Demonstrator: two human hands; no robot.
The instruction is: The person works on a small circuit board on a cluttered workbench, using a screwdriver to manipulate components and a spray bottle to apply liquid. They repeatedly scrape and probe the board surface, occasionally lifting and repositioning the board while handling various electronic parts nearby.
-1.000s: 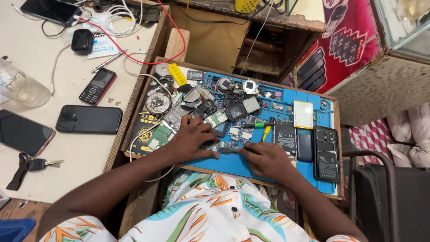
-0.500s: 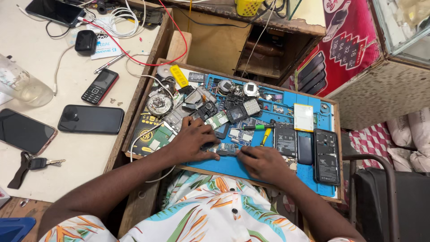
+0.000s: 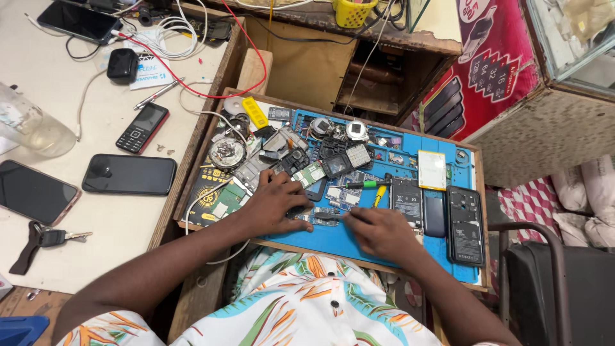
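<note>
My left hand (image 3: pixel 274 204) lies on the blue repair mat (image 3: pixel 346 242), fingers pressing down on a small dark phone part (image 3: pixel 300 209) at its fingertips. My right hand (image 3: pixel 382 233) sits just to the right, pinching a thin dark tool (image 3: pixel 328 218) whose tip points toward that part. The two hands are a few centimetres apart at the mat's front edge. Loose circuit boards (image 3: pixel 311 174) and a small keypad phone body (image 3: pixel 338 164) lie right behind them.
A green-handled screwdriver (image 3: pixel 365 184), black battery (image 3: pixel 405 202), white battery (image 3: pixel 432 170) and black phone back (image 3: pixel 466 225) lie on the mat's right. The wooden tray rim (image 3: pixel 192 186) borders a table with a black smartphone (image 3: pixel 128 174), keypad phone (image 3: pixel 142 128), keys (image 3: pixel 46 238), plastic cup (image 3: pixel 33 128).
Both hands stay at the mat's front. My right hand has edged slightly left, closer to my left hand.
</note>
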